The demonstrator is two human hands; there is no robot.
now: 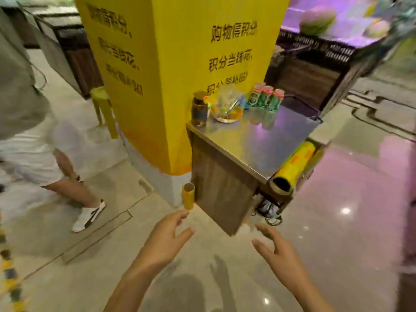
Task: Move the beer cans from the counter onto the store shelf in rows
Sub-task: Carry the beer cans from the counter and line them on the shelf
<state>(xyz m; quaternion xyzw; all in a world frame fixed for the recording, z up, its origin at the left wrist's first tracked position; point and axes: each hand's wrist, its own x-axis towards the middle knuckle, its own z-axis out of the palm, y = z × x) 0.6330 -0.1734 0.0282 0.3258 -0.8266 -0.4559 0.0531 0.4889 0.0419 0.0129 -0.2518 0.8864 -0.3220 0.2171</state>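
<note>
Several green beer cans [265, 97] with pink tops stand in a tight group at the far edge of a steel counter [265, 140], against the yellow pillar. My left hand [166, 237] and my right hand [276, 246] hang over the floor in front of the counter, well short of the cans. Both hands hold nothing and their fingers are loosely spread. No store shelf is visible in this blurred view.
A brown jar [199, 109] and a bowl [228, 114] under clear plastic sit left of the cans. A yellow film roll [295, 165] lies at the counter's near corner, a cardboard tube [188, 195] on the floor. A person [33, 131] stands left beside a yellow stool [103, 106].
</note>
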